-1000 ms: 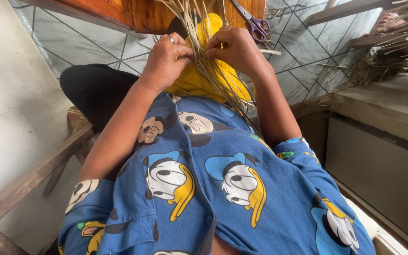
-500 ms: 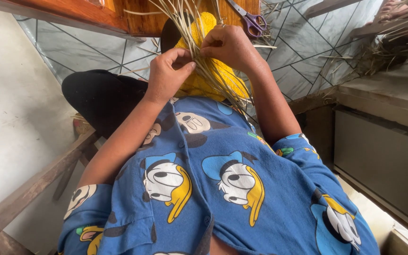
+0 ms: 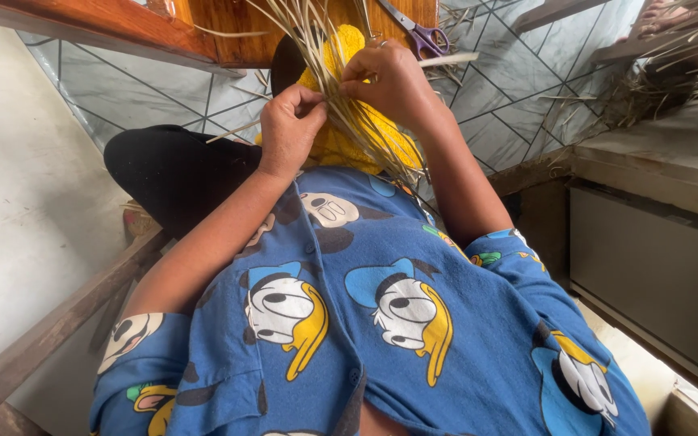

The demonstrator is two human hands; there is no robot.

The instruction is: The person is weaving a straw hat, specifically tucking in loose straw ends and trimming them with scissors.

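Note:
A bundle of thin dry straw strands (image 3: 341, 97) fans up from my lap over a yellow cloth (image 3: 365, 141). My left hand (image 3: 288, 129) pinches the strands near their lower part, fingers closed on them. My right hand (image 3: 389, 81) grips the same strands just above and to the right, a ring on one finger. Both hands touch each other at the bundle. I wear a blue shirt (image 3: 365, 323) with cartoon duck prints.
Scissors with purple handles (image 3: 422, 34) lie on a wooden board (image 3: 228, 28) beyond my hands. Tiled floor (image 3: 510, 89) with scattered straw pieces lies ahead. A heap of dry straw (image 3: 656, 81) sits at the upper right. A wooden rail (image 3: 58, 323) runs along my left, and a grey step (image 3: 656, 161) along my right.
Both hands have shifted lower and toward me with the straw bundle. My left hand has closed in next to the right hand on the strands.

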